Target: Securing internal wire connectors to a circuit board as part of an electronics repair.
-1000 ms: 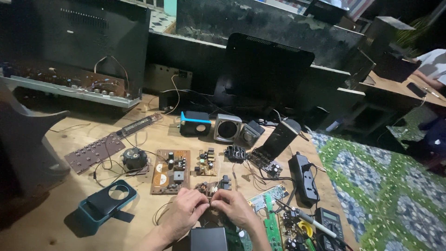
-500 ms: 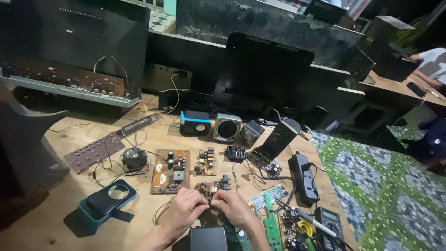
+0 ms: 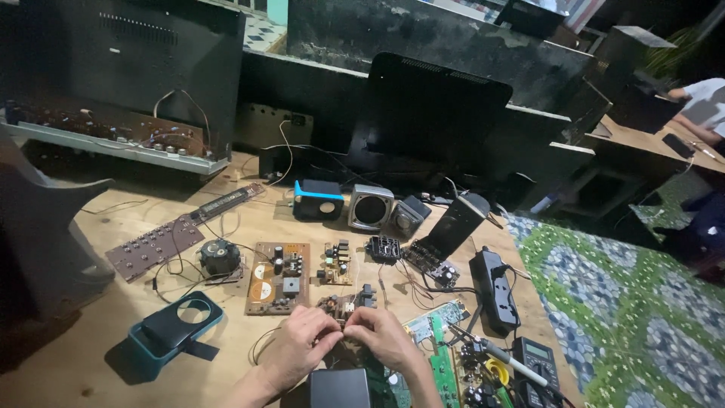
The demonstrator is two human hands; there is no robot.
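Both hands meet at the near edge of the wooden table, fingertips drawn together over a small brown circuit board. The left hand is curled, its thumb and forefinger pinching something tiny at that board's near edge; the right hand is curled the same way, fingers bent and pinched close against the left — what exactly sits between the fingertips is too small to tell. Just left of the small board lies a larger brown circuit board; further left of it rests a teal speaker housing. Right of the small board lies a green circuit board, and beyond that a black power strip. A black box sits just below the hands.
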